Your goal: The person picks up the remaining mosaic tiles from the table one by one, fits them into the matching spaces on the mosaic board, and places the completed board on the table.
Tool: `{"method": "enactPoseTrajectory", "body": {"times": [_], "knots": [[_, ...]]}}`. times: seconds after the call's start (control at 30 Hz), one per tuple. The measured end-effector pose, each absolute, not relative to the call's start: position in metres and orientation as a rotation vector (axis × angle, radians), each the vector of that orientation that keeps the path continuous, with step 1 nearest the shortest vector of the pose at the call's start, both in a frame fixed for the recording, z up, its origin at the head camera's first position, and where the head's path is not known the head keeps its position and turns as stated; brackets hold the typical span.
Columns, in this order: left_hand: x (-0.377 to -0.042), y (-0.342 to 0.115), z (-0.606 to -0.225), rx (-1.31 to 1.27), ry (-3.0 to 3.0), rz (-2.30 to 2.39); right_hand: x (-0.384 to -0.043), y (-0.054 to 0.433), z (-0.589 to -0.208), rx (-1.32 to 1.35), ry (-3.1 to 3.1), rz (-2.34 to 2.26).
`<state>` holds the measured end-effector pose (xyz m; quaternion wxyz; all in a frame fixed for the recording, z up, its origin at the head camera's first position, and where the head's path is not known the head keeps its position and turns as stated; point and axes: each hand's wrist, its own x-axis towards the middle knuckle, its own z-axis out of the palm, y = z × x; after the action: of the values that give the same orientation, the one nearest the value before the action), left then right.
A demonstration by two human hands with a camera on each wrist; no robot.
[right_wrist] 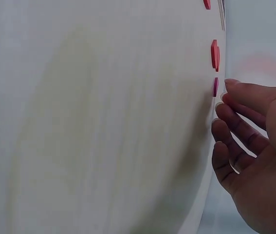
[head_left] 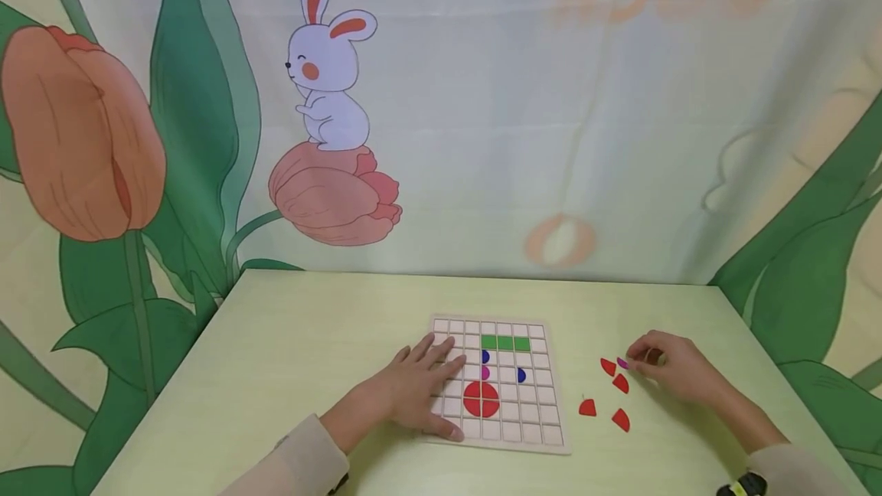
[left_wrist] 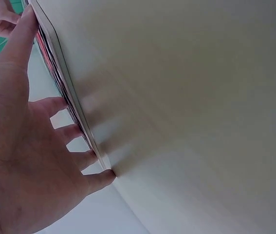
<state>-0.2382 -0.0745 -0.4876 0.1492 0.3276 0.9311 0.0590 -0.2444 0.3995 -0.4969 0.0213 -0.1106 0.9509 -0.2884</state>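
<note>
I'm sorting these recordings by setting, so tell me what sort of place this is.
Probably an indoor play corner or staged tabletop: a backdrop printed with a rabbit and tulips hangs behind a pale table, which bears a gridded board with coloured pieces.

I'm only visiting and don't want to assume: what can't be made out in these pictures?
- Head view: squares of the board covered by the left hand.
- Head view: whether the right hand pinches the purple piece; too small.
- Left wrist view: the board's pattern, seen nearly edge-on.
- Right wrist view: the topmost red piece, cut off by the top edge.
</note>
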Motion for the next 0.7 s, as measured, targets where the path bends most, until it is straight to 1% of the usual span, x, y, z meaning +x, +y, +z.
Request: {"method": "enactPoseTrajectory", "body": {"times": [0.1,0.33,0.7], "knots": [[-0.238,-0.075,-0.486,0.940,2.676,0.173,-0.244,0.399,-0.501,-0.349,2.945,-0.898],[-0.237,-0.075,-0.485,0.934,2.675,0.170,-0.246,0.394,-0.508,-0.266,2.946,-0.892],[-0.240,-0.076,-0.489,0.937,2.685,0.152,-0.244,0.387,-0.502,-0.225,2.919,-0.933]]}}
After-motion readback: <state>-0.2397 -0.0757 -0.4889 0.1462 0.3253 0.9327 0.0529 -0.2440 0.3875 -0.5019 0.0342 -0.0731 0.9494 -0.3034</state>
